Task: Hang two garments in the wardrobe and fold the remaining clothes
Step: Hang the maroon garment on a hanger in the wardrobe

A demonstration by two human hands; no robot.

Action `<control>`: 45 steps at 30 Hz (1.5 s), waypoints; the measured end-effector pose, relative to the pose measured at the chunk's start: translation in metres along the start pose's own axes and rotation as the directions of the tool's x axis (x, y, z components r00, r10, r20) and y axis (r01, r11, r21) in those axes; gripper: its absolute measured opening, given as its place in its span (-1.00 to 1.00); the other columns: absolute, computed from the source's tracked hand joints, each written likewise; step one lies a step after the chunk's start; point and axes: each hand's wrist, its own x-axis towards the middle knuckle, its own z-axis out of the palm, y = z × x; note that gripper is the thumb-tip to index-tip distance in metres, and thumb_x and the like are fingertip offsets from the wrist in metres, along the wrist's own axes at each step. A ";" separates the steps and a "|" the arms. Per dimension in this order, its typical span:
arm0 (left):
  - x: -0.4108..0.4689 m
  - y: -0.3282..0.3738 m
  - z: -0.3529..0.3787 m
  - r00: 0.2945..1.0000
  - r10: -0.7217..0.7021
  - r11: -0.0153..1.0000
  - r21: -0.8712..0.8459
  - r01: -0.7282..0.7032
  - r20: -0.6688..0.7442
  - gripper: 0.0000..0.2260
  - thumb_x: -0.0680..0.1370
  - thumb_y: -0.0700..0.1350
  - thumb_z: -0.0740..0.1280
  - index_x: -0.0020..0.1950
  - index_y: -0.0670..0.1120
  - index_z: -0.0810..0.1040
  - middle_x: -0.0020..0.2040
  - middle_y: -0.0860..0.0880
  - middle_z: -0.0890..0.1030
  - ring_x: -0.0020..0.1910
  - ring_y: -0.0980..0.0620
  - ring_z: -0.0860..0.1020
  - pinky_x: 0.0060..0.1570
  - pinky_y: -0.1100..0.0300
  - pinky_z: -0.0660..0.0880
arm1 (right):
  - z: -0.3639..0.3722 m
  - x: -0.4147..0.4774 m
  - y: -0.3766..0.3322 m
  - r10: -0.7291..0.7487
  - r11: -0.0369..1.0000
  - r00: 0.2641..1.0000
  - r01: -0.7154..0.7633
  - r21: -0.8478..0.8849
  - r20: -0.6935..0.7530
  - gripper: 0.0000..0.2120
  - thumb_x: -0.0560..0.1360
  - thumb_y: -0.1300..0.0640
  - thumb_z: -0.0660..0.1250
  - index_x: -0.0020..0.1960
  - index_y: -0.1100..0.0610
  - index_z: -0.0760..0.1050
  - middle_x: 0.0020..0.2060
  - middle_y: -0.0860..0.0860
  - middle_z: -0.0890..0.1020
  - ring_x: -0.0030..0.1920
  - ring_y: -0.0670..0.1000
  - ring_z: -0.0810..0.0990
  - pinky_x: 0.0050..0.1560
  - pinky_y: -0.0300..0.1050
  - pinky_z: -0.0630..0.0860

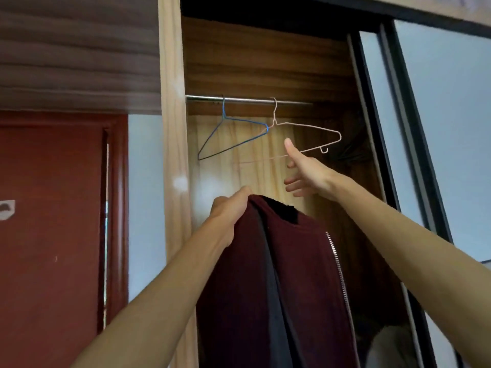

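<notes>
Maroon zip jacket (292,261) w/ dark lining hung from the left hand (228,211), which clenched its collar in front of the open wooden wardrobe (265,62). The right hand (305,173) was spread, grasping nothing, near the pale pink wire hanger (305,125) on the metal rail (247,99). Risk, imo: this hanger seemed to touch the blue wire hanger (245,121), so pulling one could drag both off; a one-hand hold could let the jacket slip. No writing or brand was readable.
</notes>
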 end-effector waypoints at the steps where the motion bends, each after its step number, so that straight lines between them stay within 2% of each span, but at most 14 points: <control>1: 0.006 0.000 -0.001 1.000 -0.001 1.000 0.001 0.001 -0.015 -0.72 0.45 0.04 0.32 -0.01 -0.14 0.56 -0.17 -0.07 0.60 -0.24 -0.05 0.55 -0.31 0.18 0.42 | 0.000 0.014 0.000 0.026 0.997 1.000 -0.027 0.066 0.010 0.01 0.37 -0.62 -0.02 0.55 0.07 0.23 0.16 0.22 0.59 0.06 0.13 0.66 0.15 0.11 0.61; 4: 0.024 0.000 0.002 0.998 -0.014 1.000 0.003 0.014 -0.058 -0.72 0.34 0.08 0.32 -0.09 -0.08 0.55 -0.17 -0.08 0.63 -0.22 -0.08 0.57 -0.27 0.14 0.45 | 0.002 0.053 -0.001 0.097 0.950 0.993 -0.111 0.292 0.061 0.02 0.35 -0.64 -0.03 0.59 0.00 0.11 0.24 0.30 0.51 0.10 0.22 0.63 0.08 0.13 0.63; 6: 0.034 0.003 0.009 0.996 -0.009 1.000 0.013 0.010 -0.089 -0.64 0.29 0.08 0.32 -0.02 -0.09 0.57 -0.12 -0.08 0.65 -0.19 -0.10 0.59 -0.25 0.12 0.48 | 0.005 0.078 0.001 0.147 0.880 0.982 -0.184 0.438 0.117 0.10 0.32 -0.65 0.02 0.57 0.11 0.10 0.22 0.35 0.50 0.10 0.30 0.62 0.02 0.18 0.64; 10: 0.047 0.020 0.021 0.990 0.031 0.999 -0.004 -0.032 -0.137 -0.63 0.39 0.02 0.37 0.12 -0.13 0.60 -0.12 -0.11 0.67 -0.19 -0.10 0.63 -0.24 0.15 0.51 | 0.011 0.125 -0.005 0.132 0.686 0.953 -0.287 0.669 0.273 0.22 0.29 -0.64 0.11 0.55 0.29 0.05 0.19 0.50 0.46 0.09 0.48 0.59 0.11 0.36 0.57; 13: 0.054 0.032 0.023 0.984 0.079 0.996 -0.015 -0.083 -0.158 -0.70 0.46 0.01 0.39 0.09 -0.15 0.61 -0.21 -0.09 0.65 -0.33 -0.05 0.60 -0.40 0.26 0.46 | 0.013 0.150 -0.021 0.086 0.584 0.939 -0.318 0.747 0.332 0.17 0.35 -0.56 0.18 0.58 0.28 -0.05 0.35 0.51 0.33 0.06 0.56 0.58 0.07 0.43 0.56; 17: 0.058 0.037 0.013 0.972 0.127 0.992 0.008 -0.128 -0.196 -0.68 0.45 -0.05 0.38 0.13 -0.19 0.61 -0.21 -0.12 0.66 -0.30 -0.09 0.62 -0.35 0.24 0.50 | 0.025 0.173 -0.047 0.023 0.649 0.967 -0.207 0.732 0.253 -0.17 0.48 -0.36 0.25 0.58 -0.01 0.04 0.49 0.35 0.20 0.08 0.54 0.55 -0.01 0.39 0.60; 20: 0.059 0.035 0.002 0.962 0.135 0.991 0.016 -0.135 -0.239 -0.65 0.44 -0.06 0.37 0.15 -0.22 0.59 -0.24 -0.13 0.62 -0.34 -0.08 0.58 -0.36 0.24 0.46 | 0.038 0.196 -0.059 0.007 0.679 0.973 -0.173 0.714 0.229 -0.33 0.56 -0.26 0.21 0.55 -0.01 0.12 0.51 0.22 0.20 0.18 0.49 0.50 -0.03 0.36 0.62; 25: 0.055 0.033 -0.001 0.955 0.135 0.991 0.022 -0.134 -0.263 -0.71 0.45 -0.11 0.38 0.10 -0.23 0.62 -0.27 -0.13 0.61 -0.36 -0.08 0.57 -0.32 0.21 0.49 | 0.063 0.223 -0.059 -0.040 0.706 0.974 -0.130 0.696 0.222 -0.53 0.66 -0.07 0.11 0.46 0.18 0.28 0.20 0.21 0.48 -0.02 0.38 0.64 -0.38 -0.05 0.63; 29: 0.057 0.031 -0.001 0.945 0.139 0.990 0.027 -0.137 -0.295 -0.71 0.46 -0.14 0.40 0.14 -0.22 0.60 -0.16 -0.17 0.65 -0.28 -0.11 0.61 -0.25 0.18 0.53 | 0.078 0.217 -0.055 -0.141 0.704 0.981 0.003 0.710 0.135 -0.54 0.71 -0.03 0.03 0.55 0.12 0.16 0.11 0.20 0.54 0.09 0.30 0.63 -0.44 -0.22 0.58; 31: 0.058 0.033 -0.003 0.937 0.144 0.989 0.011 -0.149 -0.319 -0.71 0.48 -0.14 0.41 0.17 -0.20 0.58 -0.12 -0.17 0.65 -0.26 -0.11 0.60 -0.20 0.15 0.52 | 0.078 0.214 -0.050 -0.176 0.689 0.980 0.051 0.723 0.098 -0.53 0.71 -0.02 0.03 0.54 0.17 0.15 0.08 0.18 0.56 0.01 0.22 0.64 -0.40 -0.19 0.63; 34: 0.056 0.036 -0.003 0.932 0.152 0.987 -0.007 -0.163 -0.328 -0.73 0.51 -0.10 0.41 0.16 -0.19 0.59 -0.12 -0.16 0.65 -0.24 -0.10 0.61 -0.20 0.16 0.53 | 0.070 0.217 -0.042 -0.197 0.696 0.978 0.094 0.712 0.063 -0.58 0.71 0.06 0.04 0.49 0.25 0.21 -0.04 0.08 0.57 -0.25 0.09 0.60 -0.13 -0.11 0.68; 37: 0.052 0.031 -0.001 0.942 0.145 0.988 0.000 -0.152 -0.303 -0.72 0.53 -0.05 0.43 0.15 -0.18 0.60 -0.12 -0.15 0.66 -0.19 -0.10 0.63 -0.23 0.17 0.53 | 0.061 0.220 -0.042 -0.191 0.687 0.981 0.146 0.712 -0.017 -0.76 0.70 0.13 0.07 0.27 0.26 0.31 0.02 0.06 0.45 -0.36 0.04 0.58 0.00 0.01 0.67; 41: 0.047 0.023 0.002 0.954 0.128 0.989 -0.039 -0.144 -0.270 -0.64 0.54 0.07 0.43 0.16 -0.18 0.60 -0.07 -0.15 0.67 -0.13 -0.09 0.65 -0.20 0.19 0.53 | 0.047 0.221 -0.048 -0.167 0.638 0.984 0.150 0.755 -0.055 -0.76 0.70 0.05 0.09 0.27 0.19 0.26 0.21 0.08 0.40 -0.26 0.21 0.70 0.08 0.10 0.65; 45: 0.041 0.021 0.000 0.944 0.135 0.985 -0.064 -0.161 -0.300 -0.60 0.52 0.13 0.43 0.12 -0.20 0.61 -0.05 -0.17 0.69 -0.12 -0.09 0.67 -0.17 0.21 0.57 | 0.038 0.207 -0.039 -0.179 0.601 0.983 0.140 0.787 -0.038 -0.68 0.70 0.01 0.09 0.30 0.23 0.27 0.21 0.06 0.39 -0.18 0.25 0.70 0.15 0.10 0.62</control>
